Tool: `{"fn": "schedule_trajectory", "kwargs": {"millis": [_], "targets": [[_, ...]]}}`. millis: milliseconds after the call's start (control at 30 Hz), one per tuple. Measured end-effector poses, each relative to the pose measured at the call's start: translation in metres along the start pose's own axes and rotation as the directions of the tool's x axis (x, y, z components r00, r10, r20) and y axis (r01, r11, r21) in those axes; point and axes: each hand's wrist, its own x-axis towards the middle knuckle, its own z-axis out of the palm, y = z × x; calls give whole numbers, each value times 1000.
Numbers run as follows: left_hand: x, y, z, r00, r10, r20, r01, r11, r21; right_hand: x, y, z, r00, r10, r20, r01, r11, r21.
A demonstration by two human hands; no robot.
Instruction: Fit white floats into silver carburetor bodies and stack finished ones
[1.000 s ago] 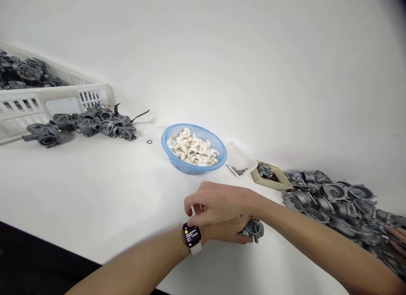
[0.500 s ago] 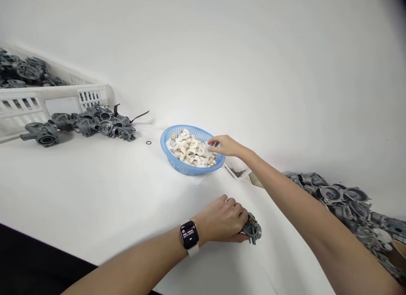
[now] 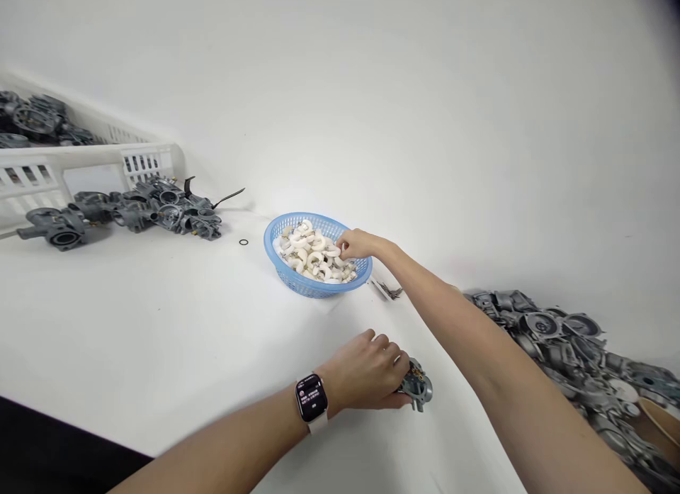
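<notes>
My left hand (image 3: 370,372) wraps around a grey metal carburetor body (image 3: 417,386) just above the white table. Most of that carburetor is hidden behind my fingers; its round opening points right. My right hand (image 3: 357,244) reaches over the rim of a blue plastic basket (image 3: 297,281). Its fingertips are pinched together on one of the white, C-shaped carburetor floats (image 3: 314,260) heaped inside. The fingertips partly cover the float they touch.
Grey carburetors (image 3: 170,210) lie in a row at left, before a white crate (image 3: 95,154) holding more. A black O-ring (image 3: 244,242) lies nearby. Thin metal pieces (image 3: 392,293) sit in a small tray beside the basket. More carburetor bodies (image 3: 563,338) are piled at right.
My right hand has moved left and down into the floats, and its fingers have closed. My left hand still holds the carburetor. The whole view has shifted slightly.
</notes>
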Motion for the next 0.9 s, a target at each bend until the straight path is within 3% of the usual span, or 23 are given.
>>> {"fn": "schedule_trajectory", "kwargs": {"millis": [300,500,700,900], "targets": [[1,4,-1,996,-83,23,85,994,-76,-16,19,-5,966,14,-259,22,990,138],[3,6,-8,956,-281,89,294,902,-315,-61,27,-15,932,34,-361,78,953,292],[1,7,-6,949,-285,133,314,843,-436,-142,45,2,965,15,-261,102,896,432],[-1,16,-4,935,-276,224,355,746,-563,-220,51,46,998,-20,-62,50,844,534]]}}
